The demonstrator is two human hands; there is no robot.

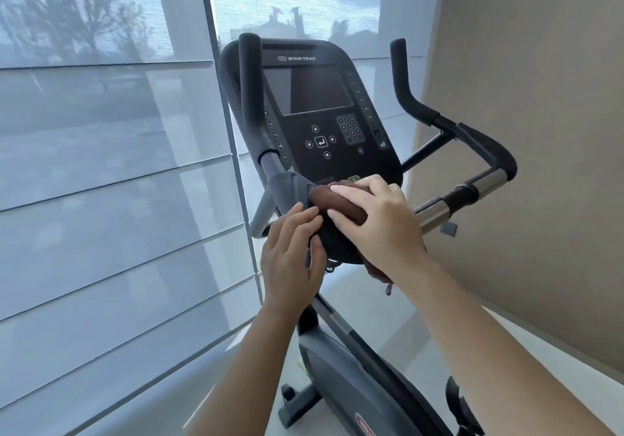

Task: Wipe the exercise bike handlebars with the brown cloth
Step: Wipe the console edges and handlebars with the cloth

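The brown cloth (341, 204) is bunched over the middle of the exercise bike's handlebars, just below the console. My right hand (381, 223) presses down on it, fingers spread over the top. My left hand (293, 260) touches the grey handlebar bracket and the dark housing at the cloth's left edge, fingertips against the fabric. A tail of cloth hangs under my right wrist. The left handlebar (250, 98) rises as a black foam post. The right handlebar (472, 138) curves away with chrome sections.
The black console (317, 104) with a dark screen and keypad stands right behind my hands. A window with grey roller blinds (101, 165) fills the left. A beige wall (540, 131) is close on the right. The bike's body (354, 378) and base stand on a pale floor.
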